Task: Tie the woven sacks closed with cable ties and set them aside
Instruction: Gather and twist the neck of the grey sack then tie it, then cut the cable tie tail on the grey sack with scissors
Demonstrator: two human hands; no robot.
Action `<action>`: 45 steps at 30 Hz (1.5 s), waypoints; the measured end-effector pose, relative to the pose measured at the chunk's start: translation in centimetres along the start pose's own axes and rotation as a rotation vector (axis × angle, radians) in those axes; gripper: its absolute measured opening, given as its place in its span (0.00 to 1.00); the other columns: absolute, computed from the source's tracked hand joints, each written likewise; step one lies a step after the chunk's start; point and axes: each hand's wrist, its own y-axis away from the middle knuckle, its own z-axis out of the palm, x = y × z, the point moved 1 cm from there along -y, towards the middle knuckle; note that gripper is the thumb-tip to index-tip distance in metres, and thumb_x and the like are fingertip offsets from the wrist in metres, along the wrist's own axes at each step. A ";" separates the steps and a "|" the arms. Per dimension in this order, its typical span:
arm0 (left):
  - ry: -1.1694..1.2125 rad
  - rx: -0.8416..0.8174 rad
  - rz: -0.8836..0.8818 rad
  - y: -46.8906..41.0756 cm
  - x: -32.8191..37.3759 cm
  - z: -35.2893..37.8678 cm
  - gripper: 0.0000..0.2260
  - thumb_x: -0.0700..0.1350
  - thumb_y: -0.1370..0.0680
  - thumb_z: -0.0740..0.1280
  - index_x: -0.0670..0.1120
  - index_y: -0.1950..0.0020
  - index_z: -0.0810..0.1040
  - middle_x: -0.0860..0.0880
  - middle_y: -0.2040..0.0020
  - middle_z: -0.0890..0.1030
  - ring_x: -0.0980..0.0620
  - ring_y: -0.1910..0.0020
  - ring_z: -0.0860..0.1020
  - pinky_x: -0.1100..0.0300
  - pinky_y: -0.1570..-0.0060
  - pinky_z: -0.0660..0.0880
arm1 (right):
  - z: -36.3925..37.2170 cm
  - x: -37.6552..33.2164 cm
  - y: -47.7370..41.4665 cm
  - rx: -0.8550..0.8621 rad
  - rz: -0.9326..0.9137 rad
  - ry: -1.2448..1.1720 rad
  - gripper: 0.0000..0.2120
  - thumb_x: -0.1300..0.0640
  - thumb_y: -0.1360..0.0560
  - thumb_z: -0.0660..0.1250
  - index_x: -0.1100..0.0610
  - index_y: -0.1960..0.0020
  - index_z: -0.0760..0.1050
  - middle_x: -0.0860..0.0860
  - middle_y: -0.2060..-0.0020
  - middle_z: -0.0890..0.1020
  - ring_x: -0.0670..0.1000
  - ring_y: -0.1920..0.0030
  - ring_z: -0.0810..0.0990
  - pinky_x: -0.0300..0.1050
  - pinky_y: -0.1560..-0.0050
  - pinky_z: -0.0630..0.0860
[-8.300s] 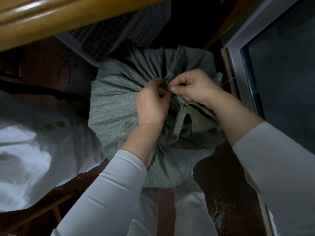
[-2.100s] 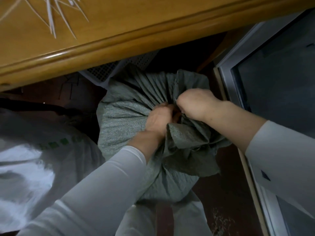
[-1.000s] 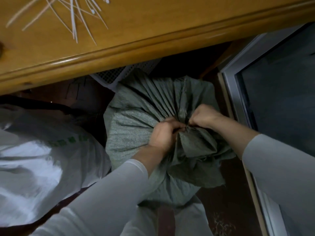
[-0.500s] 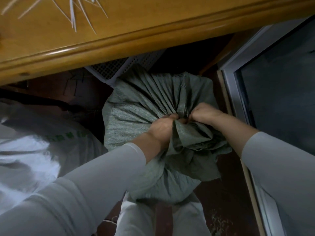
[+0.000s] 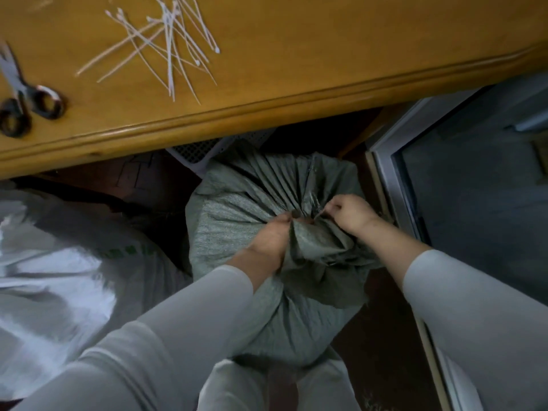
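Observation:
A full grey-green woven sack stands on the dark floor between my knees, its top gathered into pleats. My left hand is clenched around the bunched neck of the sack. My right hand pinches at the neck just to the right, fingers closed on something thin; a cable tie there is too small to make out. Several loose white cable ties lie scattered on the wooden table above the sack.
Scissors rest at the table's left edge. A white woven sack lies on the left. A white perforated basket sits under the table behind the green sack. A framed glass door borders the right.
The camera tilted up, bringing more tabletop, cable ties and the scissors into view. Both hands stay at the sack's neck; my right hand's fingers shifted slightly outward.

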 end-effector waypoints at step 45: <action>0.873 1.223 -0.231 12.6 -12.3 -19.1 0.15 0.37 0.25 0.65 0.43 0.39 0.77 0.43 0.45 0.79 0.52 0.56 0.76 0.52 0.46 0.77 | -3.3 -30.5 7.0 -0.369 -0.262 -1.001 0.16 0.42 0.24 0.61 0.54 0.53 0.77 0.51 0.67 0.81 0.49 0.69 0.80 0.40 0.70 0.73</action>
